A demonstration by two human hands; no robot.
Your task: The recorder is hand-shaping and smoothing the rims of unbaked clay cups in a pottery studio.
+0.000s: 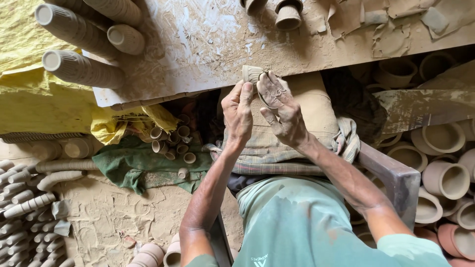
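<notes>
Holding a small clay cup [251, 74] up near the edge of the surface [208, 44], I see both hands meet on it. My left hand [238, 112] pinches it from the side, fingers closed on the cup. My right hand [278, 106] lies over it, and its grip looks closed too, with something thin and curved under the fingers; I cannot tell what that is. I think the cup is kept in the air, above my lap, so both hands can turn it and work on it without it touching the dusty board. My lap has a checked cloth [277, 155] on it, maybe to catch the bits of clay. Long stacks of cups [81, 29] lie on their sides at the far left of the surface, pushed one into the next, which I guess saves room. Two more cups [287, 15] stand at the top edge. Little loose cups [170, 141] sit on a green cloth [128, 163] on the floor, near a yellow sheet [29, 94]. Bigger pots [445, 178] are piled at my right side, close by. I see no packages, labels or signs on any pots.
</notes>
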